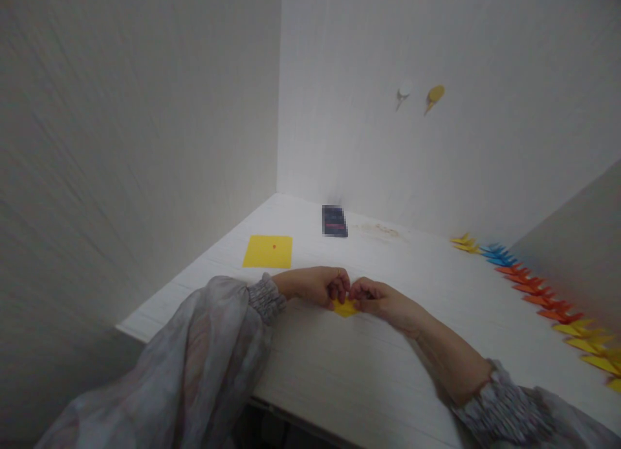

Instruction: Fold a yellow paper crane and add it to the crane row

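A small piece of folded yellow paper point(345, 308) lies between my two hands, low over the white table near its front edge. My left hand point(327, 286) pinches its left side with curled fingers. From the other side, my right hand point(372, 296) grips the right edge with thumb and fingertips closed. The fingers cover the paper's upper part, so its full folded shape cannot be made out. A flat yellow paper sheet point(268, 251) with a small red mark rests on the table to the left, beyond my left forearm.
Folded paper cranes in yellow point(466, 243), blue point(497, 255), orange-red point(538, 290) and yellow again point(594, 345) line the table's right side. A dark pixelated object point(334, 221) sits near the back wall. Two hooks, white point(403, 94) and yellow point(435, 94), are on the wall.
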A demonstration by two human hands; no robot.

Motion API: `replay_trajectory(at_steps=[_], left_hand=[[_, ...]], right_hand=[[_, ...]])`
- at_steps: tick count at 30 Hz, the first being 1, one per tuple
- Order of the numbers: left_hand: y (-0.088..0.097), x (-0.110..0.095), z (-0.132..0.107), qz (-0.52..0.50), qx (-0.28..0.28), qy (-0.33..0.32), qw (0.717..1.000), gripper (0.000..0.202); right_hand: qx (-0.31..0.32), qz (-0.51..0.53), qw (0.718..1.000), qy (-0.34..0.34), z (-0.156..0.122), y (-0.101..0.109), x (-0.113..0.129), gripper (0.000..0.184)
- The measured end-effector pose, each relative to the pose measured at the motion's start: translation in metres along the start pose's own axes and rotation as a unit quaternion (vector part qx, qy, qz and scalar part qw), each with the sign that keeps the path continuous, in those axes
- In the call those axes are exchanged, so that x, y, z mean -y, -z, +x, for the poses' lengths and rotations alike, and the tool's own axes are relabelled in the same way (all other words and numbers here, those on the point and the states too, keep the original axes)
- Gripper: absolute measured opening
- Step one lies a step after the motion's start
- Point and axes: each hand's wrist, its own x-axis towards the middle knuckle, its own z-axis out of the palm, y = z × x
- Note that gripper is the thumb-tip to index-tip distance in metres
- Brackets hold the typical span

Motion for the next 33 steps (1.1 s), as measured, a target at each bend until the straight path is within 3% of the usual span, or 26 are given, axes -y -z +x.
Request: replay_trajectory(at_steps=[5,9,12,15,18,25,33], left_hand=[[0.002,0.001,0.000,-0.015,0.003,-0.002,1.000,0.044],[0.001,0.007,0.002,-0.036,-0.013,-0.011,0.999,0.041],[-0.001,0.011,0.002,-0.018,-0.066,-0.027,0.997,0.040],[-0.003,0.011,-0.001,0.081,-0.137,-0.014,0.987,0.045],[-0.004,0.010,-0.003,0.159,-0.170,0.008,0.972,0.051],[-0.004,0.015,0.002,0.232,-0.180,-0.058,0.954,0.033],[-0.004,0.012,0.004,0.247,-0.176,-0.038,0.952,0.033]], right_hand=[[-0.106,-0.099,0.989,0.025,0.009,-0.013,-0.015,0.017],[-0.133,-0.159,0.977,0.044,0.014,-0.018,-0.018,0.015],[-0.145,-0.192,0.969,0.050,0.014,-0.019,-0.015,0.019],[-0.183,-0.212,0.958,0.061,0.013,-0.022,-0.014,0.030],[-0.215,-0.229,0.946,0.081,0.010,-0.026,-0.016,0.026],[-0.200,-0.249,0.941,0.111,-0.001,-0.027,-0.006,0.014],[-0.169,-0.260,0.948,0.076,-0.006,-0.025,-0.003,0.013]])
